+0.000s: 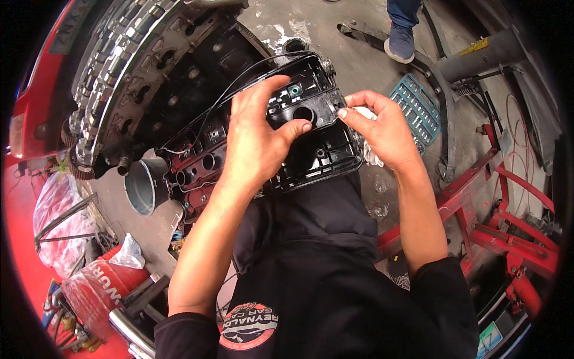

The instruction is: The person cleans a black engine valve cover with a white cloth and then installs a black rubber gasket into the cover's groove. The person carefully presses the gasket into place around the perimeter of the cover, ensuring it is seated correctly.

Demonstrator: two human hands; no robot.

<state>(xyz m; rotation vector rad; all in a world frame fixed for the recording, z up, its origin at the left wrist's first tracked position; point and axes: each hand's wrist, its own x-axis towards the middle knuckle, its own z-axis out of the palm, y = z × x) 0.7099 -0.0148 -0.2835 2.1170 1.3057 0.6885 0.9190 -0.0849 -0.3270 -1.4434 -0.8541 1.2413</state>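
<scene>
A black valve cover (320, 136) lies across my lap with its hollow, ribbed inside facing up, round holes along its middle. My left hand (254, 128) is over the cover, thumb and forefinger spread apart with nothing visible between them. At the cover's right end, the thumb and forefinger of my right hand (382, 127) come together in a pinch against its edge. Whatever sits in that pinch is too small or hidden to make out. A thin black cord or strip (225, 91) arches along the cover's far side and passes behind my left hand.
An engine (134, 90) with exposed camshafts stands at the far left. Below it are a grey bucket (143, 186) and a red drum (104, 286). A teal socket set (417, 110) lies open on the right, near a red metal frame (508, 239). Another person's shoe (399, 43) is beyond.
</scene>
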